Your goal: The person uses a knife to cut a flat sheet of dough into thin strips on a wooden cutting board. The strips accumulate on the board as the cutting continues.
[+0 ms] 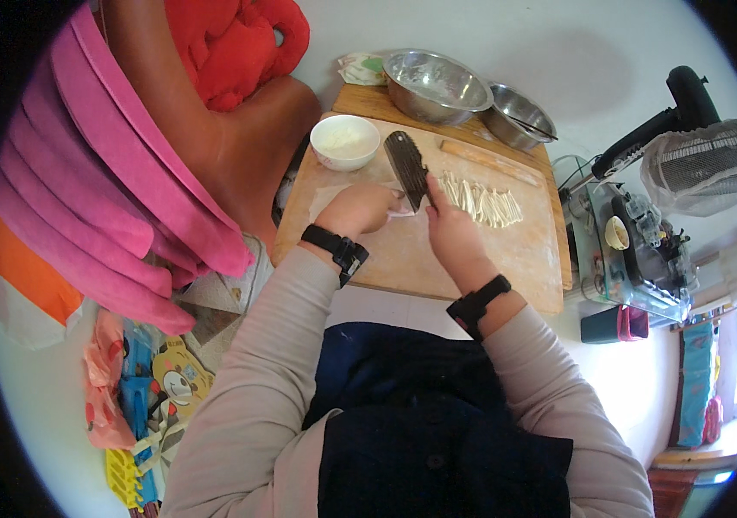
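Note:
My right hand (456, 236) grips the handle of a dark kitchen knife (406, 165). Its broad blade has a scalloped upper edge and a hole near the far end. Curled over a folded sheet of dough (402, 211), my left hand (362, 206) lies just left of the blade and holds the dough down; its fingertips are mostly hidden. Cut noodles (482, 199) lie in a row right of the knife. All this is on a floured wooden board (401, 259). A white bowl (337, 162) with white flour stands at the board's far left corner.
A rolling pin (491, 163) lies behind the noodles. Two steel bowls (440, 115) stand past the board on a wooden table (362, 98), the smaller holding chopsticks (530, 127). A brown leather seat (258, 155) borders the left. Right is a glass stand (608, 285).

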`<act>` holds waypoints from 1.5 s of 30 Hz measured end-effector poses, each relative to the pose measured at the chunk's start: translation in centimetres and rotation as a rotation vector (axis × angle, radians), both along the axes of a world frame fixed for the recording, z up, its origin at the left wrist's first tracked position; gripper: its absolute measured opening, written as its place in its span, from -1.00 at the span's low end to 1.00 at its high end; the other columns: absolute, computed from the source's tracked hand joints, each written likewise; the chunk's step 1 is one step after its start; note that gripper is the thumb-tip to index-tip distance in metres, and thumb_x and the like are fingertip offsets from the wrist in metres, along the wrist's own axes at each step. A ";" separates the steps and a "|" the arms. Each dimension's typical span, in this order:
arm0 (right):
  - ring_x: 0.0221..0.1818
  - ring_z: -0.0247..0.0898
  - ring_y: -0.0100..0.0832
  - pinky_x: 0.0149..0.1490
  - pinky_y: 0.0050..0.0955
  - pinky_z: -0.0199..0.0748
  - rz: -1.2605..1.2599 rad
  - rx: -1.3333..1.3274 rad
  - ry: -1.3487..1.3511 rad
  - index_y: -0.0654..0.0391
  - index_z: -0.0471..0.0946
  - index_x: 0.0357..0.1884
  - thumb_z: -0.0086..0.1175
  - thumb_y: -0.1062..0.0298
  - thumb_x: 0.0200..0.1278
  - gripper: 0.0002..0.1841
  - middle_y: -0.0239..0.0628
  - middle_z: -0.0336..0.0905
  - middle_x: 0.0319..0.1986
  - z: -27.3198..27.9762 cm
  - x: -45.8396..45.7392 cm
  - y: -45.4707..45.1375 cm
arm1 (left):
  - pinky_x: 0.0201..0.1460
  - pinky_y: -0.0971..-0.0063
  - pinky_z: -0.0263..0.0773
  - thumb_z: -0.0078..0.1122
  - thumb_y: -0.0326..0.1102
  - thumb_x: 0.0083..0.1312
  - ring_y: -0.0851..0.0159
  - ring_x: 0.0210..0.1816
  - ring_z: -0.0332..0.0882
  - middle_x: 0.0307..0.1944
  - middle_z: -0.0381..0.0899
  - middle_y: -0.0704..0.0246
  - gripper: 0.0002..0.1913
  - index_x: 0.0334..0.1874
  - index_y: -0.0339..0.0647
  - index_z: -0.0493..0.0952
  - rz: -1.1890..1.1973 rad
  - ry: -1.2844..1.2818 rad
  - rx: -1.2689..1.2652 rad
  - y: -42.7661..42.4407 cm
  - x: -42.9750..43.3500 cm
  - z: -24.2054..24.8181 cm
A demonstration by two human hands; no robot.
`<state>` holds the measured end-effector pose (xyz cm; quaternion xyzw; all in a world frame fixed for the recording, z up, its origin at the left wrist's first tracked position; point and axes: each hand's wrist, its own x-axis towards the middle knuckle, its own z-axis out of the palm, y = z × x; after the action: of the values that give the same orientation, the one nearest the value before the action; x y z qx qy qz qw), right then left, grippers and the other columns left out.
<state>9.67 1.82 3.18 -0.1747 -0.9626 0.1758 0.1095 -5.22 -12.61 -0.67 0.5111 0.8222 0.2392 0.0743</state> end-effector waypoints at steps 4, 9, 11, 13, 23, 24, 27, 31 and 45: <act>-0.04 0.62 0.24 0.05 0.06 0.58 -0.105 -0.061 0.062 -0.12 0.26 0.57 0.01 0.34 0.50 -0.39 0.20 0.67 -0.04 0.9 1.6 2.7 | 0.15 0.17 0.54 0.30 -0.49 0.23 -0.05 0.12 0.66 0.17 0.69 0.22 -0.59 0.13 0.04 0.73 -0.038 -0.026 0.078 -0.3 -0.4 -0.7; 0.05 0.61 0.21 0.10 -0.07 0.61 -0.039 -0.171 0.352 -0.13 0.31 0.55 0.07 0.36 0.50 -0.40 0.22 0.64 0.04 1.9 3.1 3.0 | 0.15 0.16 0.53 0.27 -0.47 0.25 -0.04 0.12 0.65 0.18 0.68 0.24 -0.60 0.12 0.09 0.73 -0.018 -0.009 -0.028 0.4 -0.8 -1.1; 0.02 0.62 0.21 0.08 -0.06 0.61 -0.035 -0.142 0.257 -0.14 0.32 0.55 0.07 0.36 0.50 -0.40 0.21 0.65 0.02 2.4 3.4 2.0 | 0.14 0.16 0.54 0.27 -0.45 0.27 -0.04 0.11 0.66 0.17 0.69 0.24 -0.63 0.10 0.08 0.74 0.018 0.023 -0.065 0.5 -0.8 -1.1; -0.04 0.63 0.22 0.01 -0.03 0.62 -0.007 -0.105 0.196 -0.15 0.33 0.54 0.07 0.37 0.50 -0.41 0.22 0.66 -0.05 2.5 3.5 0.6 | 0.13 0.16 0.54 0.26 -0.43 0.28 -0.04 0.09 0.67 0.13 0.71 0.22 -0.67 0.07 0.06 0.75 0.032 0.048 -0.086 0.7 -0.8 -1.1; -0.09 0.62 0.25 0.00 -0.01 0.59 0.095 -0.093 0.165 -0.03 0.36 0.51 0.08 0.45 0.45 -0.41 0.26 0.66 -0.12 1.9 3.4 -1.7 | 0.01 0.14 0.55 0.29 -0.38 0.28 -0.08 -0.05 0.70 -0.11 0.75 0.12 -0.78 -0.05 -0.05 0.77 0.031 0.017 -0.016 0.3 -0.6 -0.7; -0.09 0.62 0.24 0.00 0.00 0.59 0.093 -0.077 0.166 -0.02 0.36 0.51 0.07 0.46 0.45 -0.41 0.27 0.66 -0.13 1.7 3.3 -1.6 | -0.01 0.14 0.55 0.30 -0.37 0.28 -0.08 -0.06 0.70 -0.13 0.75 0.12 -0.78 -0.05 -0.05 0.76 0.030 0.013 -0.016 0.2 -0.5 -0.6; -0.17 0.61 0.22 -0.07 0.03 0.56 0.133 -0.019 0.204 0.00 0.34 0.52 0.07 0.45 0.45 -0.41 0.25 0.65 -0.24 1.1 3.0 -1.5 | -0.03 0.13 0.55 0.31 -0.38 0.27 -0.08 -0.08 0.70 -0.16 0.75 0.10 -0.77 -0.04 -0.06 0.76 0.021 0.009 0.008 0.0 -0.4 -0.3; -0.33 0.60 0.18 -0.21 0.10 0.53 0.152 0.020 0.225 -0.01 0.29 0.54 0.05 0.39 0.48 -0.40 0.18 0.62 -0.41 0.6 3.1 -1.6 | -0.04 0.14 0.56 0.30 -0.39 0.26 -0.06 -0.08 0.70 -0.15 0.75 0.11 -0.75 -0.03 -0.04 0.76 0.027 0.020 -0.006 0.2 -0.5 -0.4; -0.29 0.59 0.22 -0.16 0.12 0.51 0.075 0.045 0.051 -0.04 0.20 0.59 0.01 0.39 0.49 -0.36 0.20 0.63 -0.37 0.6 2.0 -3.0 | 0.01 0.12 0.54 0.29 -0.38 0.30 -0.06 -0.04 0.69 -0.11 0.75 0.14 -0.77 -0.02 -0.08 0.76 -0.001 -0.034 -0.025 -0.1 0.0 0.3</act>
<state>11.71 -1.23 3.81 -0.1313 -0.9691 0.1623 0.1313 -5.24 -12.72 -0.41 0.5065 0.8235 0.2374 0.0950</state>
